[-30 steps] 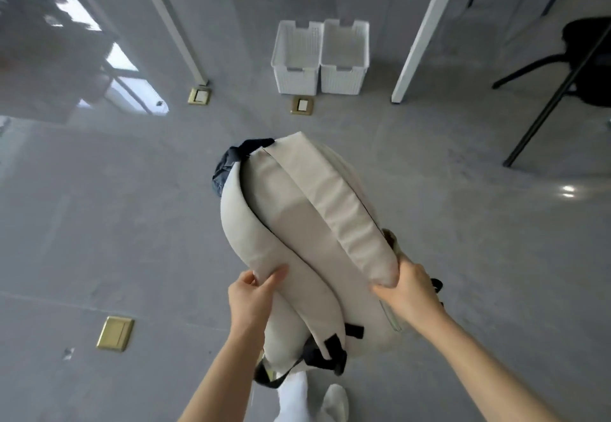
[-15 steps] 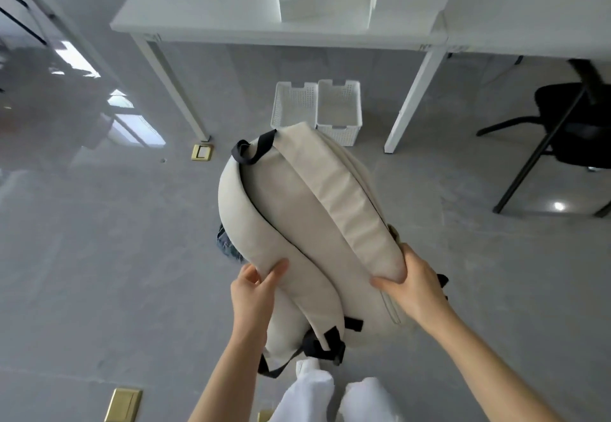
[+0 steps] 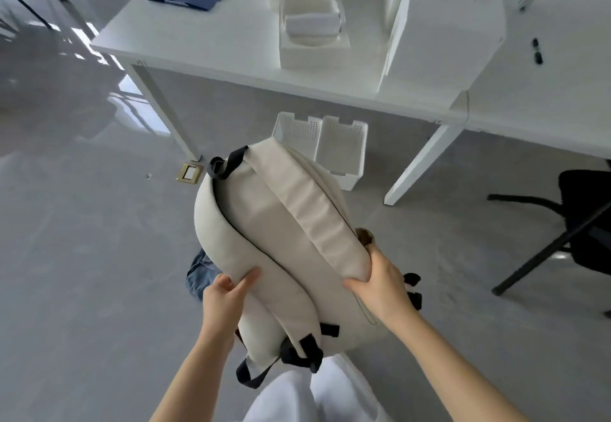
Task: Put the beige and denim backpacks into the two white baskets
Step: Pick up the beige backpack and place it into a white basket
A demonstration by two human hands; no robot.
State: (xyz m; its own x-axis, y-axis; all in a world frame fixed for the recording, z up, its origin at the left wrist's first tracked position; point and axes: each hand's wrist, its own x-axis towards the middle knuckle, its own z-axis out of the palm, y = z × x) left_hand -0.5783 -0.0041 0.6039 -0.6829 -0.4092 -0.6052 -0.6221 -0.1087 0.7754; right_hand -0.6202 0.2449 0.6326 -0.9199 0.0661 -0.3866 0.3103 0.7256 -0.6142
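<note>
Beige backpack (image 3: pixel 264 240) held by both side edges above open floor (image 3: pixel 82 256).

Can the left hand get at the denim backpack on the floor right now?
Probably not yet: the left hand is gripping the beige backpack, which hangs over the denim backpack and hides most of it.

No lettering, label, brand mark or number can be read anywhere in this view; every surface in sight shows plain, and small details are too blurred to tell.
</note>
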